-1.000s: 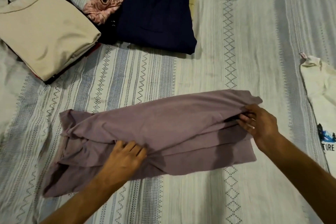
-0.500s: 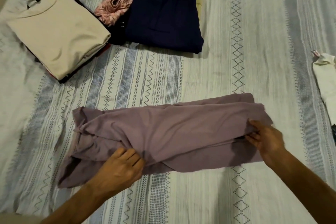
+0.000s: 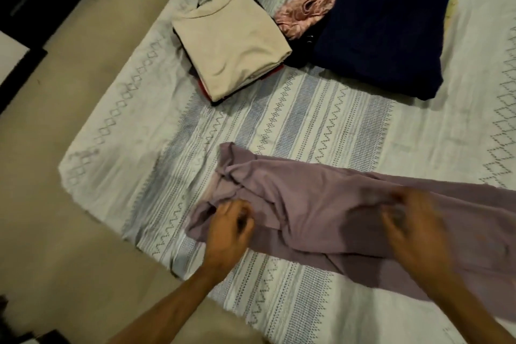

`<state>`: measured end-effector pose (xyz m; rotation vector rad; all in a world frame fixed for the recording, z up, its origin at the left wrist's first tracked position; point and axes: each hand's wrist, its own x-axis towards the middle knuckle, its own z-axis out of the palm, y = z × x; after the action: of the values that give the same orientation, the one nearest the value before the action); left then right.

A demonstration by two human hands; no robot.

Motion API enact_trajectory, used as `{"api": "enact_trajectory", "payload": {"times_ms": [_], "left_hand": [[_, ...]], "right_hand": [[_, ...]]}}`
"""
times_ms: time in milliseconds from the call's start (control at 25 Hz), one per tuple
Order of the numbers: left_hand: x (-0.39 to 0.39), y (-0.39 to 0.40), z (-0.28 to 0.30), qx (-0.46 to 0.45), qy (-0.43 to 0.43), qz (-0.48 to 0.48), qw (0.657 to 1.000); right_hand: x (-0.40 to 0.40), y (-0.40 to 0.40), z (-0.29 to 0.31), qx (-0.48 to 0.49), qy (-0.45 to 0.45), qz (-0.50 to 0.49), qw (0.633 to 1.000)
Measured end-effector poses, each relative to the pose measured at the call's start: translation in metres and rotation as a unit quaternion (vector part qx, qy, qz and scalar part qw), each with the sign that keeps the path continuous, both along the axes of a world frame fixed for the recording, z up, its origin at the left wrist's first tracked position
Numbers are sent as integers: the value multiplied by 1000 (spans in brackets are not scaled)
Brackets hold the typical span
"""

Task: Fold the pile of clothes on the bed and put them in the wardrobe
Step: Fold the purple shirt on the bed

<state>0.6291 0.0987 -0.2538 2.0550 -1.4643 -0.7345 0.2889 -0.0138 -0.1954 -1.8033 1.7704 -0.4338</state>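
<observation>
well, one mauve garment lies flat, left hand pinching it, right hand too blurred to tell.

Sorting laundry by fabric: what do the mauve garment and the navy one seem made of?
Mauve garment: probably thin jersey knit, matte; it drapes limply in soft folds. Navy garment: looks like a thicker textured weave or knit, matte, lying flat; too dark to tell which.

Dim warm light, motion-blurred hands, wide-angle tilt

Both hands on the mauve garment, bed.
</observation>
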Motion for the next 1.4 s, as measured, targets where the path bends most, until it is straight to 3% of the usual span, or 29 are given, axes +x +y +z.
{"api": "enact_trajectory", "payload": {"times_ms": [80, 160, 280, 400, 480, 600, 760, 800, 920, 1040, 1160, 1240, 1320, 1400], "left_hand": [[22, 8, -2, -14, 32, 140, 989], [43, 18, -4, -3, -4, 236, 972], [76, 39, -11, 29, -45, 282, 958], [99, 56, -15, 49, 35, 297, 953], [108, 65, -17, 75, 63, 252, 963], [121, 80, -23, 69, 26, 186, 980], [116, 76, -14, -27, 50, 226, 972], [113, 74, -14, -37, 49, 239, 969], [112, 74, -23, 28, 15, 257, 966], [115, 73, -29, 46, -23, 215, 975], [105, 53, -21, 45, -99, 138, 984], [93, 41, -14, 23, -209, 84, 974], [75, 36, -6, -51, -306, -7, 950], [57, 40, 1, -130, -351, -88, 923]], "right_hand": [[68, -15, -17, 69, -11, 156, 985], [136, -31, -27, 66, 35, 275, 959], [209, -50, -41, 29, 77, 380, 921], [259, -59, -47, 60, 140, 418, 896], [274, -64, -52, 75, 145, 404, 900], [284, -75, -52, 102, 71, 362, 924], [267, -93, -45, 196, -136, 247, 939], [262, -96, -47, 196, -142, 238, 941], [253, -104, -58, 125, 50, 311, 941], [263, -105, -57, 107, 70, 333, 934], [283, -99, -56, 21, 130, 416, 900], [293, -94, -55, -3, 108, 423, 900], [292, -92, -56, 22, 16, 333, 943], [285, -92, -60, 50, -45, 231, 971]]}}
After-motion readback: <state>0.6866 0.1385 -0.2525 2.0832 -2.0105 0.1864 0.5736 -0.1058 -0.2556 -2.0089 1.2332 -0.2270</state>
